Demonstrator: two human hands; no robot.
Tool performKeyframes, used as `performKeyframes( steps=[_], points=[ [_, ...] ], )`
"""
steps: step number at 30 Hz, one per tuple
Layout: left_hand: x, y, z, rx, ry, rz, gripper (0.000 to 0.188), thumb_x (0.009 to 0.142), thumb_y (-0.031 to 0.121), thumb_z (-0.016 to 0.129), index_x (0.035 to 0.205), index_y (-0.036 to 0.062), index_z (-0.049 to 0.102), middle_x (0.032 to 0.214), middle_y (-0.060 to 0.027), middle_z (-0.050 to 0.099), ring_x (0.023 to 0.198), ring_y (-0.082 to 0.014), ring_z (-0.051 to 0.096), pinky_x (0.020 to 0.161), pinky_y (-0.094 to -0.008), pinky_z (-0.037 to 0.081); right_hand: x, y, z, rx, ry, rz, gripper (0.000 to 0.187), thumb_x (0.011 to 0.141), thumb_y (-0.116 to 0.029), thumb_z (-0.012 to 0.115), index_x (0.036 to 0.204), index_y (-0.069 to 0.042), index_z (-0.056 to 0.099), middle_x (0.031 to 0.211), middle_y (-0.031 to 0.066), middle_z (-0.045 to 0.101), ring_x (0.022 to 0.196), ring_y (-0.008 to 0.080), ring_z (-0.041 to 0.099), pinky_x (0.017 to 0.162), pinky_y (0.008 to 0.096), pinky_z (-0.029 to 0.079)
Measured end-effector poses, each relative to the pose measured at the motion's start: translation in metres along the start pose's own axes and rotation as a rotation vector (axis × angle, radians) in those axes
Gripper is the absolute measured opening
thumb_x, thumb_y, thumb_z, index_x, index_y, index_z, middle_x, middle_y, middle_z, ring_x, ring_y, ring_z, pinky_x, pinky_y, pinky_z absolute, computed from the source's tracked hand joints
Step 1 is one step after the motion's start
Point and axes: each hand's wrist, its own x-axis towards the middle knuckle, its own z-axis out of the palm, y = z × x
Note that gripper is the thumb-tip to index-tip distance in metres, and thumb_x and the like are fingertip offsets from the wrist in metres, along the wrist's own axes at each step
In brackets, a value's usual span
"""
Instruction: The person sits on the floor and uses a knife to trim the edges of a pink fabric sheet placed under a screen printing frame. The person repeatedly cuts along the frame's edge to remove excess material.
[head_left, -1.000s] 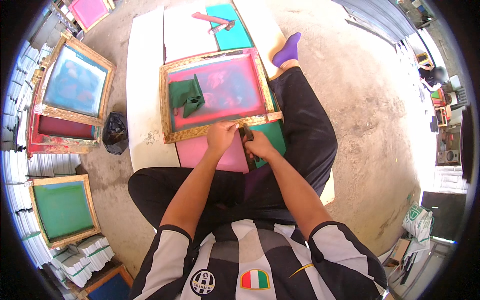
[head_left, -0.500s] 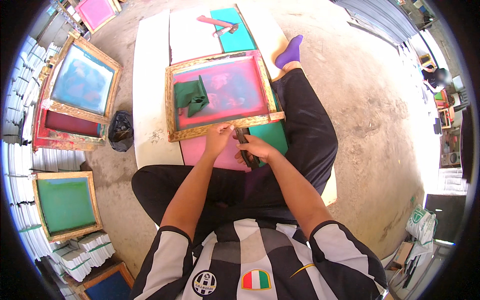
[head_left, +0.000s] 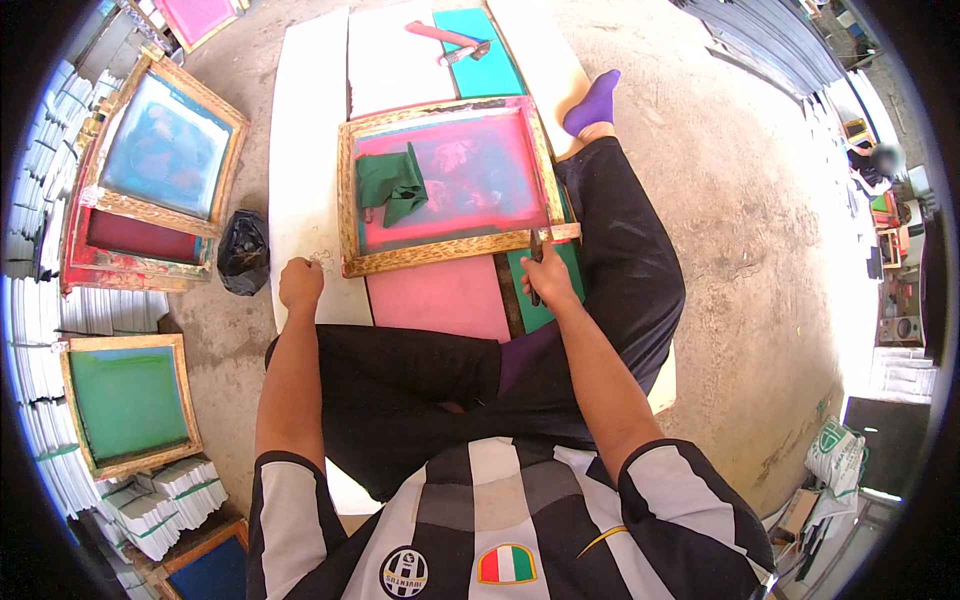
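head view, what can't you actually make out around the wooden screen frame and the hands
- Tool in the right hand: head view, fingers cover most of it, kind unclear.
- Left hand: closed fist on the white board; its underside is hidden.
- Pink sheet: far part hidden under the wooden screen frame.
- Green cloth: crumpled, folds hide its shape.

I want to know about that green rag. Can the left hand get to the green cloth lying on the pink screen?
Probably yes. The left hand rests on the white board just outside the wooden frame, and the green cloth lies uncovered just inside that side, with nothing between them.
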Motion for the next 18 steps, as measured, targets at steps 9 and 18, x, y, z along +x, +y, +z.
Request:
performKeyframes(
  steps=[9,18],
  points=[
    [0.001,0.005,0.010,0.071,-0.055,-0.132,0.032,0.089,0.036,0.068,0.102,0.0073,0.075,0.108,-0.0181,0.073,0.101,-0.0360,0.071,0.085,-0.0474,0.056,0.001,0.003,-0.004,-0.175,-0.010,0.031,0.089,0.092,-0.020,0.060,0.162,-0.029,0.006,0.081,0.0170,0.069,0.059,0.0255,0.068,0.066,0.0425,0.055],
    [0.002,-0.007,0.004,0.063,-0.070,-0.227,0.040,0.087,0.043,0.073,0.103,0.0062,0.075,0.110,-0.0183,0.073,0.104,-0.0360,0.070,0.086,-0.0467,0.056,-0.007,0.004,0.003,-0.121,0.039,0.000,0.086,0.087,-0.020,0.061,0.160,-0.017,0.015,0.089,0.0227,0.070,0.066,0.0313,0.070,0.066,0.0438,0.057]
  ],
)
